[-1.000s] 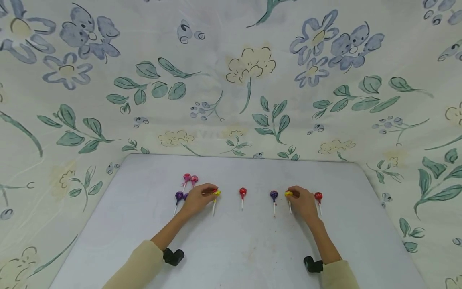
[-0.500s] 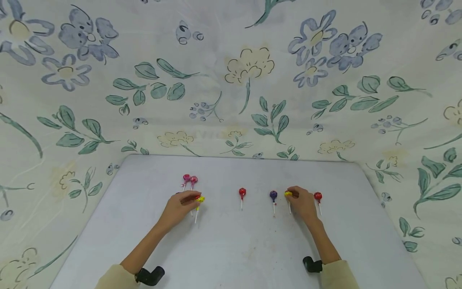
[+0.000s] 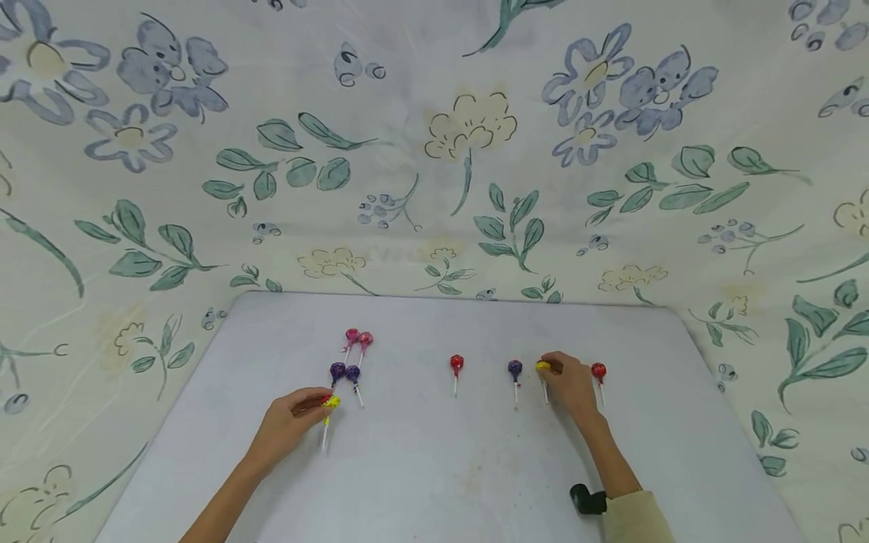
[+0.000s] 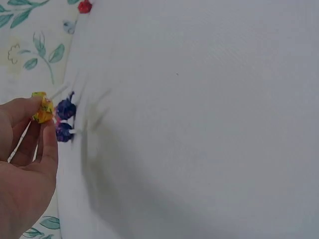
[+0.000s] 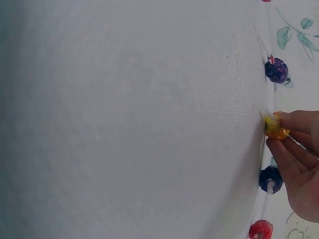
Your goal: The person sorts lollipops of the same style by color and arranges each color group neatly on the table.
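Note:
My left hand [image 3: 288, 426] pinches a yellow lollipop [image 3: 331, 402] by its wrapped head, the white stick pointing down. It is just in front of two purple lollipops [image 3: 353, 373]; the left wrist view shows the yellow head [image 4: 43, 107] between thumb and fingers. On the right, my right hand [image 3: 572, 383] pinches another yellow lollipop [image 3: 542, 366] at its head. A purple lollipop [image 3: 515, 369] lies left of that hand, a red lollipop [image 3: 598, 370] right of it. The right wrist view also reveals a dark blue lollipop [image 5: 270, 179] beside the fingers, hidden in the head view.
Two pink lollipops [image 3: 366, 338] lie behind the purple pair at the left. A single red lollipop [image 3: 457, 363] lies mid-table. The white table [image 3: 434, 467] ends at a flower-patterned cloth [image 3: 407, 173] behind and at the sides.
My left hand has carried its yellow lollipop leftward and toward me, uncovering the purple pair. The right hand stays where it was on the other yellow lollipop.

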{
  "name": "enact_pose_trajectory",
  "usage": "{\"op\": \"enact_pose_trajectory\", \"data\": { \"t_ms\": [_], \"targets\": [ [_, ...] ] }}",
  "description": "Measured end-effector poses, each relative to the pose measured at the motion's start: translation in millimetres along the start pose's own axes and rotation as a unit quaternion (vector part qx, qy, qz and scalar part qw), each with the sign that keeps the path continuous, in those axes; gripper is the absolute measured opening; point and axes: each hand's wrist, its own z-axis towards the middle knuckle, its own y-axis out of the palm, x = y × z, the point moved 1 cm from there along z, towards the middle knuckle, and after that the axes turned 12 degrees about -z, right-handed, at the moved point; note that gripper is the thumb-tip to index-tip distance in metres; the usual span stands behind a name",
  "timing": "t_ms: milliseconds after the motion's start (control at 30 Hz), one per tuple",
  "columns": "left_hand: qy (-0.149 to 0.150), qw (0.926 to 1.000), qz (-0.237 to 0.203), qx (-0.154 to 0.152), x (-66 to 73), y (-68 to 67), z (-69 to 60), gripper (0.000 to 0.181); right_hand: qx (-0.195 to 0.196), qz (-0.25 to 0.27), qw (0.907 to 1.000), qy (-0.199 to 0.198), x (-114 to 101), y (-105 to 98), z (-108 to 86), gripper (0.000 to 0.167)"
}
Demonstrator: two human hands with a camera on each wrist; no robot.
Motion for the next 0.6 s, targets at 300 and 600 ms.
{"op": "enact_pose_trajectory", "data": {
  "t_ms": [300,600],
  "targets": [
    [-0.031,0.9989,0.027,0.022,-18.9,-6.6,-4.7,0.032,-0.003,-0.003,1.0000,0.006,-1,0,-1.4,0.024],
    [-0.041,0.9986,0.024,0.022,-25.4,-5.7,-5.0,0.031,-0.002,-0.006,1.0000,0.008,-5,-3,-2.8,0.024]
  ]
}}
